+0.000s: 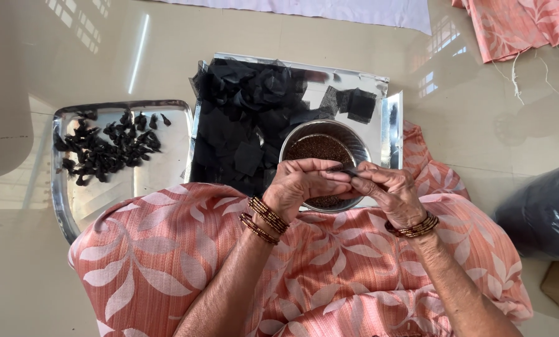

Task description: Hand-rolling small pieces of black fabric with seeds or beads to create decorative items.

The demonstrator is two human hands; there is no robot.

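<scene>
My left hand (301, 184) and my right hand (388, 190) meet over a steel bowl (292, 140) filled with small dark brown seeds (317, 148). Between the fingertips of both hands is a small piece of black netting (349, 171), pinched and partly hidden. Both wrists carry brown bangles. Behind the bowl, a silver tray (379, 125) holds a heap of cut black net squares (248, 118). To the left stands a second steel tray (104, 193) with several small tied black bundles (104, 150).
I sit on a glossy beige tiled floor (73, 56) with a peach leaf-patterned cloth (186, 249) over my lap. A pink fabric (516, 25) lies at the top right, a white cloth (354, 9) at the top, and a dark plastic bag (541, 212) at the right.
</scene>
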